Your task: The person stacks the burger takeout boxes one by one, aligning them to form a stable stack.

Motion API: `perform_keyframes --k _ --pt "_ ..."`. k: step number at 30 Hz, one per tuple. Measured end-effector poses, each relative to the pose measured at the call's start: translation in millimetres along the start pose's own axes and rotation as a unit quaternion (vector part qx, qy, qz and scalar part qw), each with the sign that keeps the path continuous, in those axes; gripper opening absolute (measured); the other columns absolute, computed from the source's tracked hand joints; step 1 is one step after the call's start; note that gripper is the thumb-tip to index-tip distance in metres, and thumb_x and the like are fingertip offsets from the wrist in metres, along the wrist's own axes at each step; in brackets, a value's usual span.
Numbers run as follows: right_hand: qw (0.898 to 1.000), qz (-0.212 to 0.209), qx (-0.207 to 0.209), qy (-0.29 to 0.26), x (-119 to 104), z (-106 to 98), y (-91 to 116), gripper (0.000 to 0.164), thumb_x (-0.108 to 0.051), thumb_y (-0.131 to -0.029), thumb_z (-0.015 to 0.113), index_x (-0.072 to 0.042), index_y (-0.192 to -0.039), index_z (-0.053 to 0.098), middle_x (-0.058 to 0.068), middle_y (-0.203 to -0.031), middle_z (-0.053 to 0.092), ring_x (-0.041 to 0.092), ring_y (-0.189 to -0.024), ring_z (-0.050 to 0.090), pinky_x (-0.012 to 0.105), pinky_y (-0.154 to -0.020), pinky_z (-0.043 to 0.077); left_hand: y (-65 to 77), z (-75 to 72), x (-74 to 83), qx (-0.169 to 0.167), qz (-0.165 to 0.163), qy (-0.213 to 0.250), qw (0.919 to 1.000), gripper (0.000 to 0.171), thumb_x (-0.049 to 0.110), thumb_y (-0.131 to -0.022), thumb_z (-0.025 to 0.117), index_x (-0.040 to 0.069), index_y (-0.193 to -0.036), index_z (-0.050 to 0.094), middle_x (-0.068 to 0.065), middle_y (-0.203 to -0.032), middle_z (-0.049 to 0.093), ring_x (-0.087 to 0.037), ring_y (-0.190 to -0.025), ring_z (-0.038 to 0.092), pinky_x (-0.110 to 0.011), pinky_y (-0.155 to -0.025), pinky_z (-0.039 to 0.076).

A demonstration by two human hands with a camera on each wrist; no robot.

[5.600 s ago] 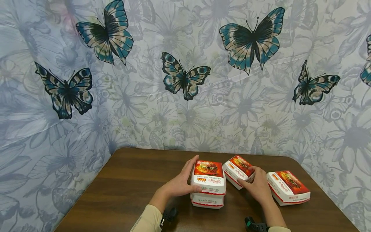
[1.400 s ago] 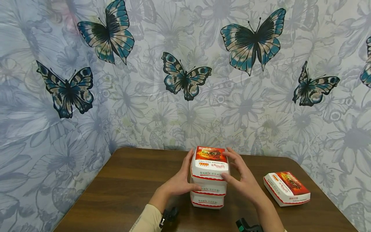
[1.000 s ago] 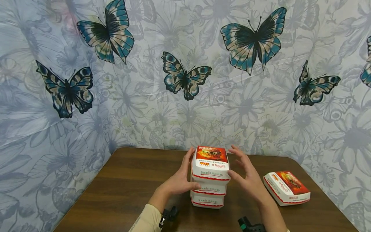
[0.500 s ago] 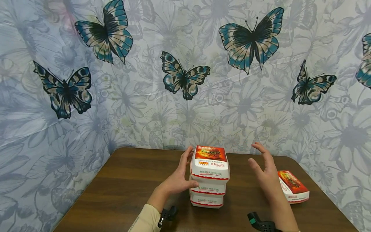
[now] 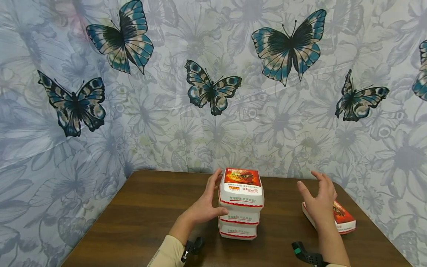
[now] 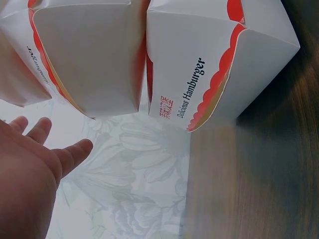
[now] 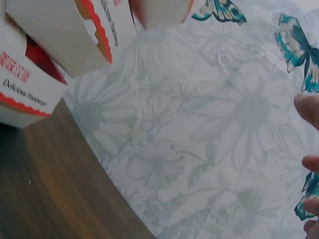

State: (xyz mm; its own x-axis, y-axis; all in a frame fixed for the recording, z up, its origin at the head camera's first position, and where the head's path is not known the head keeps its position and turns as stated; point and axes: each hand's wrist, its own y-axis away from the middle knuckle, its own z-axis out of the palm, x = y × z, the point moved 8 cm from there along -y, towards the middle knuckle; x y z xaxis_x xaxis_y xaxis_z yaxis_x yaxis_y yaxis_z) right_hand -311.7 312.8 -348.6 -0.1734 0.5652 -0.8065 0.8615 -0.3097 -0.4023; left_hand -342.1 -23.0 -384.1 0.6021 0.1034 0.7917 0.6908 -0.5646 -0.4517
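Three white-and-red cardboard hamburger boxes stand stacked in the head view: the top box (image 5: pixel 241 193), the middle box (image 5: pixel 241 216) and the bottom box (image 5: pixel 237 230). The stack is slightly uneven. My left hand (image 5: pixel 200 212) stays at its left side, thumb near the middle box's front edge; the left wrist view shows a gap between the fingers (image 6: pixel 75 154) and the boxes. At the right lies a single hamburger box (image 5: pixel 345 221), partly hidden behind my right hand (image 5: pixel 321 202). That hand is raised with its fingers spread and nothing in them.
The boxes stand on a dark brown wooden table (image 5: pixel 150 207) with rounded back corners. Behind it hangs a pale floral cloth (image 5: pixel 160 141) with blue butterflies. A dark wrist device (image 5: pixel 308 255) is strapped to the right wrist, another (image 5: pixel 193 247) to the left.
The box once under my right hand between the stack and the single box now tops the stack. My right hand has let go and moved right. My left hand has stayed nearly still.
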Motion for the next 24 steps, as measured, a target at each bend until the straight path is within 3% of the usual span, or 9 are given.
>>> perform_keyframes --k 4,12,18,24 --pt "0.998 0.041 0.027 0.037 19 -10 -1 0.070 -0.038 -0.100 0.056 -0.006 -0.155 0.028 0.025 -0.165 -0.001 0.050 -0.149 -0.008 0.076 -0.111 0.003 -0.4 0.7 0.7 -0.001 0.003 -0.003 1.0000 0.119 0.078 -0.077 0.064 0.034 -0.159 -0.009 -0.007 -0.167 0.000 -0.029 -0.154 0.010 -0.063 -0.118 0.020" --pt "0.993 0.076 0.045 0.074 38 -18 -3 0.073 -0.043 -0.098 0.058 -0.008 -0.155 0.030 0.025 -0.165 0.005 0.050 -0.148 -0.005 0.077 -0.109 0.004 1.5 -1.2 2.9 0.012 0.016 -0.008 0.9998 0.123 0.076 -0.078 0.065 0.027 -0.160 -0.011 -0.001 -0.168 -0.002 -0.035 -0.154 0.010 -0.066 -0.116 0.021" --pt "0.984 0.126 0.007 0.126 58 -22 -5 0.088 -0.056 -0.095 0.056 -0.008 -0.158 0.018 0.030 -0.164 -0.002 0.053 -0.147 -0.008 0.074 -0.111 0.002 1.7 -0.5 4.6 0.011 0.013 -0.006 0.9998 0.122 0.077 -0.077 0.065 0.028 -0.160 -0.010 -0.006 -0.168 -0.002 -0.033 -0.154 0.009 -0.065 -0.117 0.021" --pt "0.977 0.170 -0.034 0.126 82 -22 -3 0.103 -0.064 -0.092 0.056 -0.006 -0.159 0.004 0.033 -0.159 -0.021 0.056 -0.143 -0.024 0.076 -0.110 -0.007 1.8 1.2 5.0 0.009 0.006 -0.003 0.9999 0.123 0.077 -0.077 0.065 0.026 -0.160 -0.010 -0.004 -0.168 -0.003 -0.031 -0.154 0.009 -0.065 -0.117 0.020"
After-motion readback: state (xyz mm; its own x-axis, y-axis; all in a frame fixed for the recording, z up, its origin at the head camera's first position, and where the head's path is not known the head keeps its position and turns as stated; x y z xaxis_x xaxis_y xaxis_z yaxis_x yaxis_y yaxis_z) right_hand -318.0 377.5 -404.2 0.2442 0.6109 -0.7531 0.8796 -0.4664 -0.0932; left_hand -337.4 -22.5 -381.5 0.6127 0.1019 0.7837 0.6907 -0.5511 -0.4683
